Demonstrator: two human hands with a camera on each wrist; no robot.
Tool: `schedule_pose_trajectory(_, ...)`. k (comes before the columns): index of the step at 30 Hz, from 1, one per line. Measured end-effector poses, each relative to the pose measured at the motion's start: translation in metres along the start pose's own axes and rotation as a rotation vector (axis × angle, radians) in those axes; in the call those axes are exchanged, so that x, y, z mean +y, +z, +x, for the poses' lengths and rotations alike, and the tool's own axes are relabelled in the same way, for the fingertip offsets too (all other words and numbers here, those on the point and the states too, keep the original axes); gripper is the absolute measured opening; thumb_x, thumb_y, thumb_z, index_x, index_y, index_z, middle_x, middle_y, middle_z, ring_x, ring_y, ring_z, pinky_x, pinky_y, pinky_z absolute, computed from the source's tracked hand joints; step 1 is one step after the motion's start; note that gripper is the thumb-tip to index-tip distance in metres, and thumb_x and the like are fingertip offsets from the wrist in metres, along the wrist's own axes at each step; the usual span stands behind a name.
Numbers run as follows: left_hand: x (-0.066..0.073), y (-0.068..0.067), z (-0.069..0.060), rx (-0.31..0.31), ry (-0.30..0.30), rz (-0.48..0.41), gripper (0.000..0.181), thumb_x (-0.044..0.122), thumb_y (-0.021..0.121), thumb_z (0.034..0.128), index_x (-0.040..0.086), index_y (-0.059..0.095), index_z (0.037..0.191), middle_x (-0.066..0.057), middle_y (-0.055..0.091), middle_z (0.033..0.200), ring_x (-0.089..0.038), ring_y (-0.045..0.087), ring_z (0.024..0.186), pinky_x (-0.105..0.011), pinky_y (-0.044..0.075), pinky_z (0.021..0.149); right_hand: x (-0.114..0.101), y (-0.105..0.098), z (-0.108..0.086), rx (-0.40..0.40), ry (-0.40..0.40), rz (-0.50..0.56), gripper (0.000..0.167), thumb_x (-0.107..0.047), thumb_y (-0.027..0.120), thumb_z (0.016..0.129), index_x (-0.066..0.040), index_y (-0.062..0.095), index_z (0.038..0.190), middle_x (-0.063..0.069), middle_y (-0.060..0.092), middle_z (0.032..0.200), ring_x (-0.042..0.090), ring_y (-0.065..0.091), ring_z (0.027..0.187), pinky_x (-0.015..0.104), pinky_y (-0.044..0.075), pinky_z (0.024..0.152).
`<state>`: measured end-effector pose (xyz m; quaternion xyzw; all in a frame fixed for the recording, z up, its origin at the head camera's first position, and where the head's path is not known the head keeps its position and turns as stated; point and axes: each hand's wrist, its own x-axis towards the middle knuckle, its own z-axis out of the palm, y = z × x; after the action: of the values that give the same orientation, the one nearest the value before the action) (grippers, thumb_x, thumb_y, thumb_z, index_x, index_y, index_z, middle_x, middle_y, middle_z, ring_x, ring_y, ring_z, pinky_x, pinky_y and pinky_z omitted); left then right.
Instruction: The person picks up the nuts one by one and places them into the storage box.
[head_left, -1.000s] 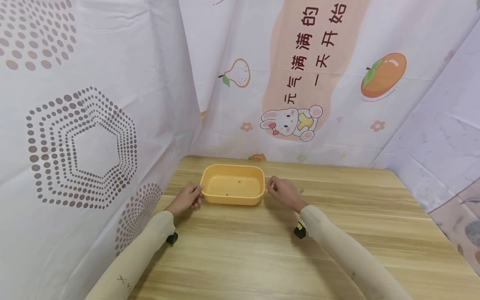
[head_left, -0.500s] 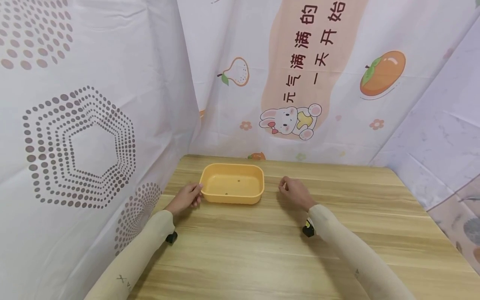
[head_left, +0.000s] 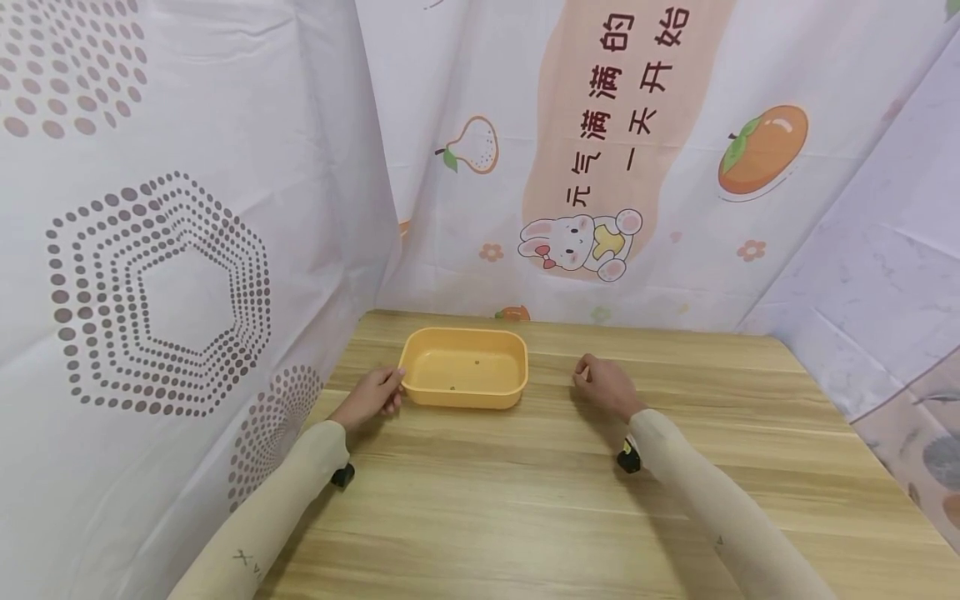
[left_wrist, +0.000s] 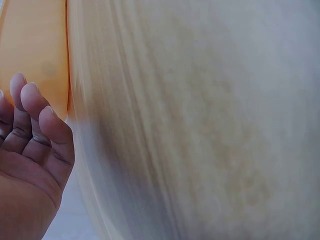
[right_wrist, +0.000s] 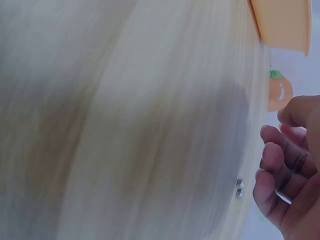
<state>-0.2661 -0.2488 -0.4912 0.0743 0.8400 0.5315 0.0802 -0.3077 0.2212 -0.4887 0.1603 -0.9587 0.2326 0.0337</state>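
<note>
A yellow rectangular plastic basin (head_left: 427,367) sits on the wooden table, with two tiny dark pieces (head_left: 477,362) on its floor. At its left end my left hand (head_left: 367,397) holds the rim between thumb and forefinger; the other fingers curl loosely beside the outer wall, as the left wrist view shows. My right hand (head_left: 606,387) hovers right of the basin, apart from it, fingers loosely bent, with nothing visible in them. In the right wrist view two small shiny metal pieces (right_wrist: 240,188), seemingly nuts, lie on the table close to those fingers; the hand hides them in the head view.
The wooden table (head_left: 480,492) reaches well to the right and toward me. A white dotted curtain (head_left: 322,167) hangs close along the left side, near my left arm. Printed cloth (head_left: 675,292) hangs behind the table's back edge.
My right hand has moved from beside the basin's right end to the right, over the spot where the small metal pieces lay visible. The left hand and the basin have stayed in place.
</note>
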Motion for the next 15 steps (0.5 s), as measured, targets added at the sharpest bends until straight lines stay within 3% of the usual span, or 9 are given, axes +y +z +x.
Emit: schedule_pose_trajectory(15,0.004,0.001,-0.003,0.011,-0.017,0.015,0.045,0.038,0.042,0.1128,0.000,0.060,0.097,-0.011,0.063,0.077,-0.015,0.055,0.060,-0.026,0.049,0.052,0.028,-0.006,-0.012,-0.009,0.042,-0.003,0.014,-0.018,0.061,0.101,-0.005,0.063,0.105,0.003,0.062,0.072,0.017,0.053,0.059,0.032,0.043,0.052)
